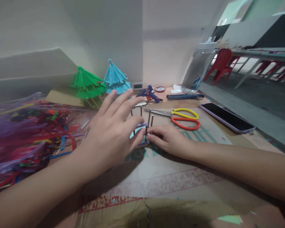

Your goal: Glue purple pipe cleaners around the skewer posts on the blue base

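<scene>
A small craft piece [139, 129] with a light blue base, a purple edge and several upright brown sticks stands on the cardboard [166, 171]. My left hand [111, 126] is beside and partly over it, fingers spread, the thumb close to the base; it hides part of the piece. From the right, my right hand [169, 139] pinches one short brown stick at the near right edge between thumb and fingertips. Just beyond lie scissors [185, 118] with one yellow and one red handle.
Pipe cleaners [26, 136] are heaped at left. Green [87, 82] and blue [116, 77] umbrella-like pieces stand behind, near a glue gun [149, 94]. Farther right are a cutter [185, 96], a clear bottle [198, 68] and a phone [228, 117].
</scene>
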The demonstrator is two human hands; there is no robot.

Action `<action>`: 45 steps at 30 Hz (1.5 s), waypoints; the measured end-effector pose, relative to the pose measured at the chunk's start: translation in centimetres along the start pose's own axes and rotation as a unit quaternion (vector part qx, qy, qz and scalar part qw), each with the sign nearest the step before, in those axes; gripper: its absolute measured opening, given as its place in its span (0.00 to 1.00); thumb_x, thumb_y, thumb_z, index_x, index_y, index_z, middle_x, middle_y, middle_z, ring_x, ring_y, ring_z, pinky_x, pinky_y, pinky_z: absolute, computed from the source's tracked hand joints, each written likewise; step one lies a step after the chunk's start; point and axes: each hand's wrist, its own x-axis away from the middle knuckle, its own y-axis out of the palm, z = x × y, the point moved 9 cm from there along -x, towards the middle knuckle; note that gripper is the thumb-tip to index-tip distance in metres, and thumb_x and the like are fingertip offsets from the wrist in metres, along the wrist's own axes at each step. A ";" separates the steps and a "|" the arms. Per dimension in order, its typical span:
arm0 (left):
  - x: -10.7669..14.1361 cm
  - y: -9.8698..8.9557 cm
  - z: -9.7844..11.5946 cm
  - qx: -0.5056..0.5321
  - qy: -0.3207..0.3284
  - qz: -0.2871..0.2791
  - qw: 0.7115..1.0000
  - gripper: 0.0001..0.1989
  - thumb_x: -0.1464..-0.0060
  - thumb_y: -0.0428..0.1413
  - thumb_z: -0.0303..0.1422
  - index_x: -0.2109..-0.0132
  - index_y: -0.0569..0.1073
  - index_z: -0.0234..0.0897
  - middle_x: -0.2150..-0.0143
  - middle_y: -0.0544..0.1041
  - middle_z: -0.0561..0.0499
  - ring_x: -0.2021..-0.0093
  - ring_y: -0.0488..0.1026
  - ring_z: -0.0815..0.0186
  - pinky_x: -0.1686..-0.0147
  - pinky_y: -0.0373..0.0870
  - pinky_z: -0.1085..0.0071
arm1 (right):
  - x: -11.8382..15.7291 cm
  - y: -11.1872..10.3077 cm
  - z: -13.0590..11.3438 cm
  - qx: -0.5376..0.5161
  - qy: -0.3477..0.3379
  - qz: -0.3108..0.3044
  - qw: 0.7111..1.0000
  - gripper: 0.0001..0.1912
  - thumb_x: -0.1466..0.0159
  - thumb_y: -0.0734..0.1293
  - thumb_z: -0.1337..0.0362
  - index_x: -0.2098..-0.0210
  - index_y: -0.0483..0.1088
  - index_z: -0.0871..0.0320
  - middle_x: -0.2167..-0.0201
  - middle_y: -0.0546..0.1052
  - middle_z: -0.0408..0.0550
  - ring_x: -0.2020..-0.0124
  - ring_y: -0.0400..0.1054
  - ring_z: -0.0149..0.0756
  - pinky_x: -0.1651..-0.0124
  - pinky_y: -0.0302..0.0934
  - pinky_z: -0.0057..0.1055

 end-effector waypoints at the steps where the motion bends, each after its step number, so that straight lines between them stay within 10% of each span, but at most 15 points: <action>1: 0.0 0.1 0.0 -0.003 0.000 0.004 1.000 0.05 0.41 0.58 0.31 0.57 0.76 0.41 0.34 0.70 0.44 0.28 0.58 0.47 0.29 0.52 0.40 | 0.0 0.0 0.0 -0.001 -0.001 0.000 1.000 0.14 0.31 0.62 0.61 0.59 0.79 0.58 0.68 0.81 0.47 0.69 0.70 0.32 0.63 0.60 0.29; 45: 0.2 0.4 0.3 -0.024 0.022 0.005 0.999 0.04 0.39 0.56 0.29 0.60 0.76 0.38 0.36 0.72 0.43 0.30 0.61 0.48 0.29 0.53 0.43 | -0.1 0.2 0.4 -0.018 -0.009 0.004 1.000 0.13 0.31 0.63 0.60 0.58 0.79 0.57 0.68 0.81 0.46 0.69 0.71 0.33 0.62 0.60 0.28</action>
